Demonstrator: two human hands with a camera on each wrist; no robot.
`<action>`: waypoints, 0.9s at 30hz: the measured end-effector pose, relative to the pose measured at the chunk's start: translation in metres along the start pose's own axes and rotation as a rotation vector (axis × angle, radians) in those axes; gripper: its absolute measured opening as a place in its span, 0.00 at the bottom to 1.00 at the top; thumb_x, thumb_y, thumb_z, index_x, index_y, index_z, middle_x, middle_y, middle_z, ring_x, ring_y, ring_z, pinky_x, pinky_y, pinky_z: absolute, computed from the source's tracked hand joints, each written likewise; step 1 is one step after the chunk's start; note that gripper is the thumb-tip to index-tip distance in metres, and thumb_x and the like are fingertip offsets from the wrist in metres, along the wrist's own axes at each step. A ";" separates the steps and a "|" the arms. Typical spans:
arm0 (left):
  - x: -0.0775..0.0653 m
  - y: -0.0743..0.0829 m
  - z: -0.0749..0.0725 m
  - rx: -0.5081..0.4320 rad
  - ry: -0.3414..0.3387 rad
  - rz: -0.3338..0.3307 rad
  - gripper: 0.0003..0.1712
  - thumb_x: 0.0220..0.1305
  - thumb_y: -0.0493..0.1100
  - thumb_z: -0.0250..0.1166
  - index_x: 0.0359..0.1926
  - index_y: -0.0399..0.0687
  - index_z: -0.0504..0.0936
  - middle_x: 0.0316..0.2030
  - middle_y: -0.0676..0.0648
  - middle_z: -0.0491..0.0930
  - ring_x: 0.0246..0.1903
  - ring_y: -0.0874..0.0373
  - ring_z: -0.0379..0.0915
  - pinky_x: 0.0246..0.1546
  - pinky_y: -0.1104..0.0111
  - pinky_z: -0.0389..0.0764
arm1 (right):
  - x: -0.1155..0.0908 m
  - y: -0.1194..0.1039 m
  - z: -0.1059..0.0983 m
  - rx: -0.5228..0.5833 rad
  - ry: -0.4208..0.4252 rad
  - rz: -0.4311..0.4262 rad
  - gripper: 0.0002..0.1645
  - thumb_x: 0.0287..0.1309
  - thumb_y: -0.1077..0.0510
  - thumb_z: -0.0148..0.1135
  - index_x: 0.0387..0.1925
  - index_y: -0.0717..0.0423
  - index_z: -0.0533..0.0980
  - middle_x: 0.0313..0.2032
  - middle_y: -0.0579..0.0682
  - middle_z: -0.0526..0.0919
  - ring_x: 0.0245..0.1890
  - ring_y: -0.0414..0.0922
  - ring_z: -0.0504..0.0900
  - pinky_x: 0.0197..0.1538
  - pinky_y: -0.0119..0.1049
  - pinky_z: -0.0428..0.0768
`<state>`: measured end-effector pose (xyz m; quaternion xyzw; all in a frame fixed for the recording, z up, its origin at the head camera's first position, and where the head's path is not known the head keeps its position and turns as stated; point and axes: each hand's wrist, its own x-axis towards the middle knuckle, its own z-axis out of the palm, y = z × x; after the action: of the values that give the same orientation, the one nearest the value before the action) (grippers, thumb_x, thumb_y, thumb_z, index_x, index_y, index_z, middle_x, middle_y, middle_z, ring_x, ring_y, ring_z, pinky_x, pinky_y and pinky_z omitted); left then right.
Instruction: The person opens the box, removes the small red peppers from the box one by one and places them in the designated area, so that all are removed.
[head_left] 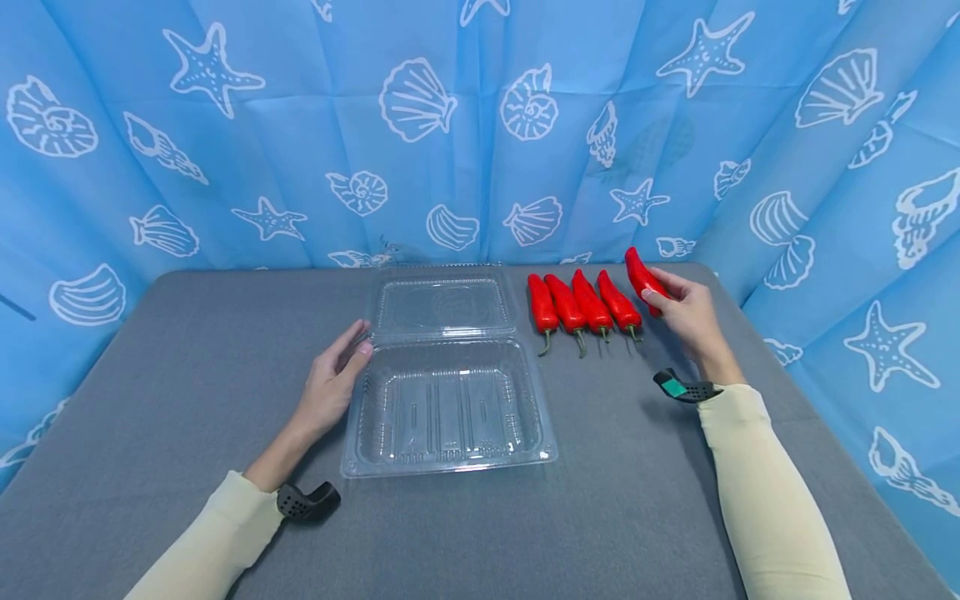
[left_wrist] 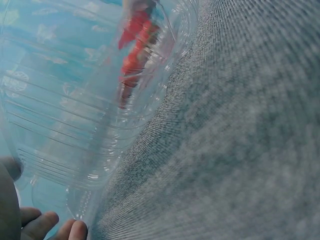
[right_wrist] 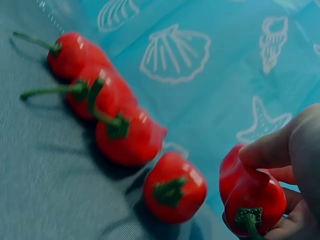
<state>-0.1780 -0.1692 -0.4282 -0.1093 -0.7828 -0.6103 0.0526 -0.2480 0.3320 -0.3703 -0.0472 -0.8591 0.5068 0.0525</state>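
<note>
My right hand [head_left: 690,312] holds a long red pepper [head_left: 640,275] between thumb and fingers, at the right end of a row of similar red peppers [head_left: 592,307]. In the right wrist view the held pepper [right_wrist: 255,197] shows its green stem end toward the camera, apart from the others. A clear plastic clamshell container [head_left: 450,471] lies unfolded on the table, its lid [head_left: 442,304] spread behind the base. At the container's left side, near the hinge, my left hand [head_left: 330,385] touches the edge with fingers fairly straight. Peppers appear blurred through the plastic in the left wrist view.
Grey cloth covers the table [head_left: 225,392]. A blue curtain [head_left: 465,167] with white shells and starfish hangs behind it and along the sides. Each wrist wears a dark band, one of them [head_left: 307,502] near the container's front left corner.
</note>
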 end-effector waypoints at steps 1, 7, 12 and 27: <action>0.000 0.000 0.000 -0.005 0.002 -0.003 0.32 0.80 0.42 0.52 0.76 0.31 0.58 0.74 0.37 0.62 0.71 0.42 0.61 0.71 0.70 0.62 | 0.001 0.003 0.000 -0.016 -0.006 0.014 0.34 0.74 0.52 0.56 0.75 0.59 0.63 0.68 0.65 0.69 0.56 0.50 0.70 0.43 0.20 0.78; -0.001 0.000 0.000 -0.029 0.004 -0.004 0.31 0.79 0.40 0.53 0.75 0.30 0.58 0.73 0.35 0.62 0.72 0.42 0.61 0.72 0.63 0.61 | 0.003 0.016 0.003 -0.066 -0.045 0.057 0.33 0.75 0.53 0.54 0.75 0.60 0.62 0.71 0.65 0.66 0.63 0.56 0.64 0.47 0.22 0.73; -0.001 -0.001 -0.001 -0.007 0.005 -0.005 0.32 0.79 0.42 0.53 0.76 0.30 0.58 0.73 0.36 0.63 0.71 0.43 0.61 0.70 0.74 0.62 | 0.004 0.022 0.006 -0.061 -0.058 0.050 0.32 0.75 0.56 0.54 0.75 0.62 0.63 0.71 0.65 0.65 0.65 0.56 0.65 0.45 0.18 0.72; -0.002 0.000 0.000 -0.010 0.010 0.000 0.32 0.79 0.42 0.53 0.75 0.30 0.58 0.73 0.35 0.63 0.71 0.42 0.61 0.71 0.70 0.63 | 0.005 0.024 0.011 -0.088 -0.021 0.043 0.32 0.76 0.54 0.51 0.74 0.65 0.63 0.72 0.64 0.66 0.69 0.58 0.65 0.70 0.49 0.70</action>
<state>-0.1760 -0.1697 -0.4284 -0.1064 -0.7795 -0.6148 0.0558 -0.2535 0.3348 -0.3959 -0.0625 -0.8798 0.4702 0.0304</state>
